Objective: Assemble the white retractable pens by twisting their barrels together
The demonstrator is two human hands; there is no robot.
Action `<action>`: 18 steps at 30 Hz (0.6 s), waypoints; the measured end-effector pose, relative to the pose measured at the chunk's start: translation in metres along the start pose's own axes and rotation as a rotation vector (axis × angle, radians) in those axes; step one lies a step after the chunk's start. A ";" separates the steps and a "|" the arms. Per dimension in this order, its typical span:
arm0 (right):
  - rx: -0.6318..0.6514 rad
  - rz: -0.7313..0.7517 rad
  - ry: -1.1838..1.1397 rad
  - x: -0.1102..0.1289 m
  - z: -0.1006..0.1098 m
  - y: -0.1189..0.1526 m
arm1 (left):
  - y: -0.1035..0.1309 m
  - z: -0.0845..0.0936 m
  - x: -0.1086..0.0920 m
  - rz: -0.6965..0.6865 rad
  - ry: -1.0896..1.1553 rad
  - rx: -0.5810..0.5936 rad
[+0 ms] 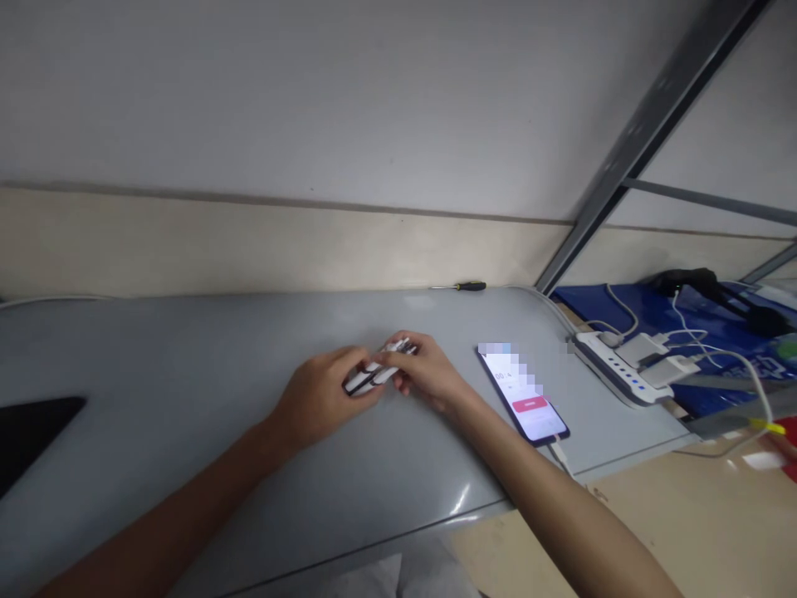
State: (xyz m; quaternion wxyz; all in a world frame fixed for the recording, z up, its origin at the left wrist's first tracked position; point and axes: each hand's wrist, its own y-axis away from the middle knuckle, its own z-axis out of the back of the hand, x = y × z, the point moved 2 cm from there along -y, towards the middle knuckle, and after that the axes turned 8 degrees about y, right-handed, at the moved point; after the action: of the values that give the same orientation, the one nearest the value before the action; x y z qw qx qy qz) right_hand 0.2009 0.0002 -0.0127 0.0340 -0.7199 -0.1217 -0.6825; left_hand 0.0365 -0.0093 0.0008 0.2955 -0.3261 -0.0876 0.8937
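A small, long white object with black stripes (374, 376) is held just above or against the grey table, in the middle of the head view. My left hand (329, 390) grips its left end between thumb and fingers. On the other end, my right hand (423, 365) has its thumb laid along the top and its fingers curled around the far side. Much of the object is covered by my fingers, and its kind cannot be made out.
Right of my hands, a lit phone (523, 390) lies on the grey table (187, 349) with a cable plugged in. A power strip (623, 370) with white chargers sits at the right edge. A screwdriver (470, 286) lies by the wall, a black flat item (37, 432) at left.
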 end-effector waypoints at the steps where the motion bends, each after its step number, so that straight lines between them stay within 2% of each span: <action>1: 0.005 -0.005 -0.002 0.001 0.000 0.000 | 0.000 0.000 0.000 -0.009 -0.010 -0.009; 18: 0.010 0.027 -0.055 0.000 -0.004 0.000 | 0.003 -0.005 0.002 -0.039 -0.025 -0.022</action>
State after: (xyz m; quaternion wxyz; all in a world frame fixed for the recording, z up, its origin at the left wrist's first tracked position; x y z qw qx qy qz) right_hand 0.1975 -0.0009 -0.0121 0.0434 -0.7399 -0.1164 -0.6612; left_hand 0.0372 -0.0106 -0.0048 0.3083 -0.3165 -0.1075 0.8906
